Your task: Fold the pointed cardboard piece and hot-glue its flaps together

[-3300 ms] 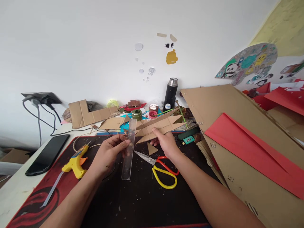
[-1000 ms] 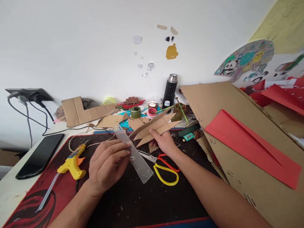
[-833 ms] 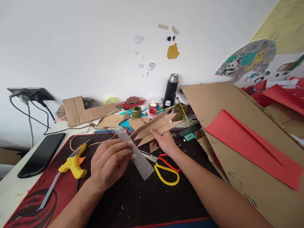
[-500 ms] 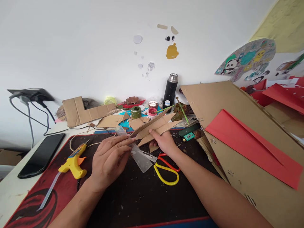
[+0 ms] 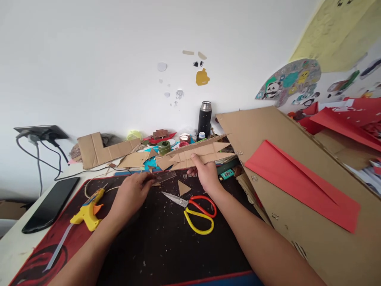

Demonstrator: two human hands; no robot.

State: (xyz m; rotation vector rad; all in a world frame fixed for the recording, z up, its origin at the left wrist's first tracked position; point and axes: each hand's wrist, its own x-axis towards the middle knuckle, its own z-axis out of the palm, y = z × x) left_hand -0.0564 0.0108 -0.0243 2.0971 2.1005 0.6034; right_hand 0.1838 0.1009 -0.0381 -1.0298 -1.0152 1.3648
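My right hand (image 5: 203,171) pinches a long cut cardboard piece (image 5: 193,154) with pointed ends, thumb on its face and fingers behind its lower edge. My left hand (image 5: 135,191) is closed on the left end of a clear plastic ruler (image 5: 166,177), which lies low over the mat, below the cardboard. Scissors (image 5: 190,204) with one red and one yellow handle rest on the dark mat (image 5: 166,246) between my forearms. Just above the blades sits a small cardboard triangle (image 5: 183,188).
Left of my left hand lie a yellow glue gun (image 5: 89,212) and a black phone (image 5: 52,204). Paint jars (image 5: 164,147), cardboard scraps (image 5: 135,158) and a black flask (image 5: 204,119) line the wall. A large cardboard sheet (image 5: 291,190) bearing red paper (image 5: 300,184) leans at right.
The ruler has turned and moved away from the cardboard with my left hand. My right hand has raised and levelled the cardboard piece. The scissors and small triangle are now uncovered; the view has shifted.
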